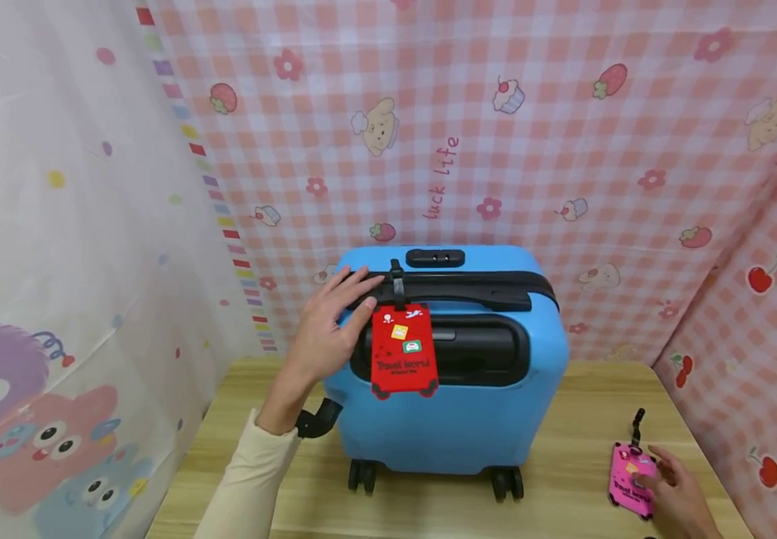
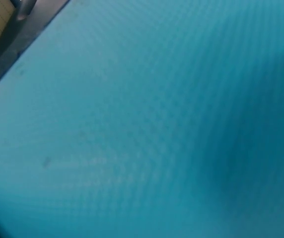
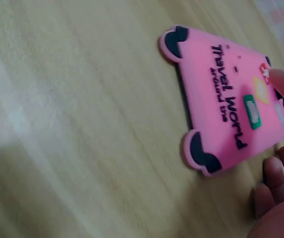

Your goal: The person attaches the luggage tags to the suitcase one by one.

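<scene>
Clock directions are read from the middle of the blue suitcase [image 1: 442,427], as I face it. The counter [image 1: 584,419] is pale, streaked wood grain. Pink gingham cloth [image 1: 429,112], printed with strawberries and cupcakes, hangs at 12 o'clock; a cherry-printed stretch [image 1: 752,329] closes 3 o'clock, and a white sheet [image 1: 112,209] with cartoon figures hangs at 9 o'clock.

The suitcase stands upright, a smooth, hard shell with rounded corners, a black carry handle [image 1: 456,292] on top, a black recess [image 1: 483,352] in the near face, and 2 black double casters [image 1: 507,484] below it. Both luggage tags are flat, rubbery-looking, suitcase-shaped plates with dark corners.

The red tag [image 1: 404,355] hangs by its strap [image 1: 398,288] from the handle, lettered face towards me, long axis 12 to 6. The pink tag [image 1: 624,479] lies face up on the counter at 4 o'clock, long axis nearly 12 to 6, strap [image 1: 636,430] towards 12.

Of my hands, the left [image 1: 328,329] rests with fingers extended on the 10 o'clock corner, beside the red tag. The right [image 1: 681,498] has its thumb over the pink face and its other fingers beside the long edge; I cannot tell whether it pinches the tag.
</scene>
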The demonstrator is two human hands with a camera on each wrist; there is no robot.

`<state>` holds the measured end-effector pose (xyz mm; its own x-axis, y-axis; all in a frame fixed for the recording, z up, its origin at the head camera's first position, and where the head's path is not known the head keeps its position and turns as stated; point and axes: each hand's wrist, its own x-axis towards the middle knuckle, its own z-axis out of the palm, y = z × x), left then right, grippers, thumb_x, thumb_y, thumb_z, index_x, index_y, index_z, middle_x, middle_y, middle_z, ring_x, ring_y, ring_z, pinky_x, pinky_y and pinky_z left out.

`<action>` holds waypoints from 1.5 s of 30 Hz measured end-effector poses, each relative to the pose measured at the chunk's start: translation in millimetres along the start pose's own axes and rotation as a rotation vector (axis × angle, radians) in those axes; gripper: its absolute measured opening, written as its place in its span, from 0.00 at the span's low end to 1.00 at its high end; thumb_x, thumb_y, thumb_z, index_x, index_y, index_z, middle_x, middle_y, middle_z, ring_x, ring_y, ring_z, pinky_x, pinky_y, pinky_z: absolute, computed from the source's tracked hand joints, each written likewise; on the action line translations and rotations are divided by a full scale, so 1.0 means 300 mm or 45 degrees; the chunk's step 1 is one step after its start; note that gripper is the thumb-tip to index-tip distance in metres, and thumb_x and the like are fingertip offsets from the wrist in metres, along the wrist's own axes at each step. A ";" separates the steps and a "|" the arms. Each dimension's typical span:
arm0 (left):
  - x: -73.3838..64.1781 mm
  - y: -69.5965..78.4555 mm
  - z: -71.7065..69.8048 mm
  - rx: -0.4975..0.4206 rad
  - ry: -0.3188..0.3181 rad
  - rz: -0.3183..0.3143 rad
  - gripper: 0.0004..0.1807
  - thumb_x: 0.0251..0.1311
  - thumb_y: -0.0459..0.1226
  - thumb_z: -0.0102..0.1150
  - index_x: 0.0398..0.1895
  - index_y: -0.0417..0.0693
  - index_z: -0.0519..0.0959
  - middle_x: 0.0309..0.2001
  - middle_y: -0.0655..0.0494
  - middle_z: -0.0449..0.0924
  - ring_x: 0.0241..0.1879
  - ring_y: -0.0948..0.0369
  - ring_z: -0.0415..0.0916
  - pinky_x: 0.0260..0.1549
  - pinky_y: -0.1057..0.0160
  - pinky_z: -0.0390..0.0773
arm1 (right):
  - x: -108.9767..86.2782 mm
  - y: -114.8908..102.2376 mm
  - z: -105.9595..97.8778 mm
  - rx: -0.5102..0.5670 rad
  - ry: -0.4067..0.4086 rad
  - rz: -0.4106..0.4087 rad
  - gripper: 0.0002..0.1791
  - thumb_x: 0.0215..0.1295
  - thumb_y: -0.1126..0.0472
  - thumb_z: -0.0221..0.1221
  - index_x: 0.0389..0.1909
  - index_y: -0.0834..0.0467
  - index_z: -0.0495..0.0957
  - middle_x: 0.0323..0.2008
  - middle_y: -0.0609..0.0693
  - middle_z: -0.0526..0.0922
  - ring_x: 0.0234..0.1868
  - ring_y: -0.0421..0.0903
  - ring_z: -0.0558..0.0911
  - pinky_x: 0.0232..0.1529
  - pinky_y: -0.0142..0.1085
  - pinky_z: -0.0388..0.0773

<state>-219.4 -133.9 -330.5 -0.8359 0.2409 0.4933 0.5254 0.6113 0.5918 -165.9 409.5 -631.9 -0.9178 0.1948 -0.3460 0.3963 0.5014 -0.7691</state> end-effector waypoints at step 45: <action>-0.006 -0.004 0.003 -0.036 0.013 -0.034 0.21 0.73 0.48 0.48 0.66 0.59 0.76 0.73 0.55 0.65 0.76 0.55 0.51 0.71 0.38 0.48 | -0.013 -0.034 0.056 -0.140 0.250 -0.014 0.27 0.66 0.54 0.61 0.59 0.68 0.75 0.61 0.75 0.69 0.58 0.71 0.71 0.54 0.55 0.70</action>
<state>-218.6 -134.5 -332.7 -0.8480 0.2172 0.4834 0.5075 0.5957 0.6227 -166.1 389.7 -631.8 -0.9133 0.3437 -0.2185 0.3912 0.5911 -0.7054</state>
